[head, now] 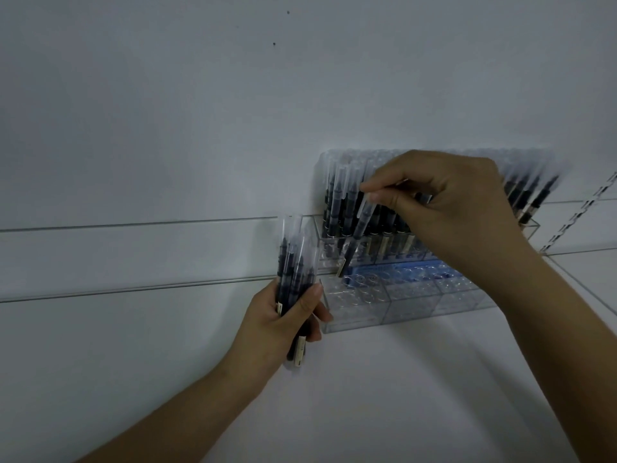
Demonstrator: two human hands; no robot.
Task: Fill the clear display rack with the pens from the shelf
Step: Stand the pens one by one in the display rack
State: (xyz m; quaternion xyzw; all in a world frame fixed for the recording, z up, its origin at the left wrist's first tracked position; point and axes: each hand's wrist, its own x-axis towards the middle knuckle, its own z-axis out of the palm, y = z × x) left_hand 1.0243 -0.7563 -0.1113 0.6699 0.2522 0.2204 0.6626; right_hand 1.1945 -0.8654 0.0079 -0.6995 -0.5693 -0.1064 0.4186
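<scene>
A clear display rack (357, 312) with rows of round holes hangs on the white wall at right. Its upper rows hold several dark pens with clear caps (337, 202); the front rows show bare holes. My right hand (444, 198) pinches one pen (355, 232) by its cap end, tilted, its lower tip just above a hole at the rack's left side. Left of the rack, my left hand (287, 322) grips a bundle of several pens (293, 262) held upright.
The wall panel (133, 255) has two horizontal grooves running left from the rack. A slotted metal upright (581, 212) slants at the far right edge. More pens fill the rack's right end behind my right hand.
</scene>
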